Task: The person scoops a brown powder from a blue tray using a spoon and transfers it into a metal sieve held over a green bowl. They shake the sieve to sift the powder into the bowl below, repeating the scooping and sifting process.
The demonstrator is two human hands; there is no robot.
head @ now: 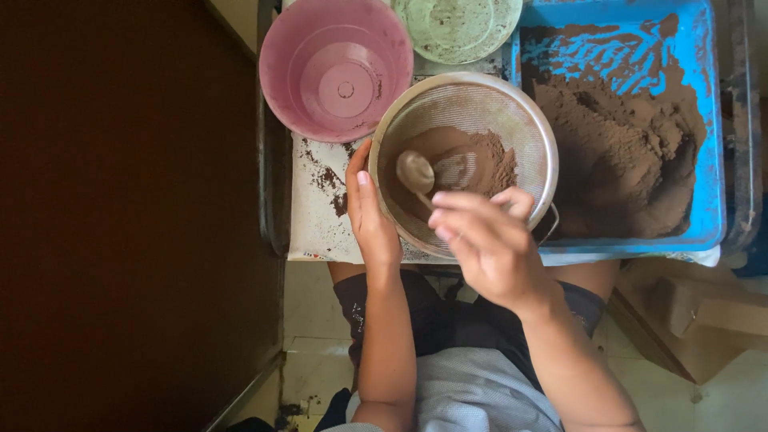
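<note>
A round metal sieve (512, 104) sits on a white-covered table, holding a mound of brown powder (484, 160). My left hand (370, 212) grips the sieve's near-left rim. My right hand (484, 236) hovers over the sieve's near edge, fingers closed on the handle of a metal spoon (416, 172), whose bowl rests in the powder.
A blue tray (708, 120) heaped with brown powder lies right of the sieve. An empty pink bucket (336, 68) and a pale green bowl (458, 28) stand behind. Powder is spilled on the table cover (316, 216). A cardboard box (696, 316) sits on the floor at right.
</note>
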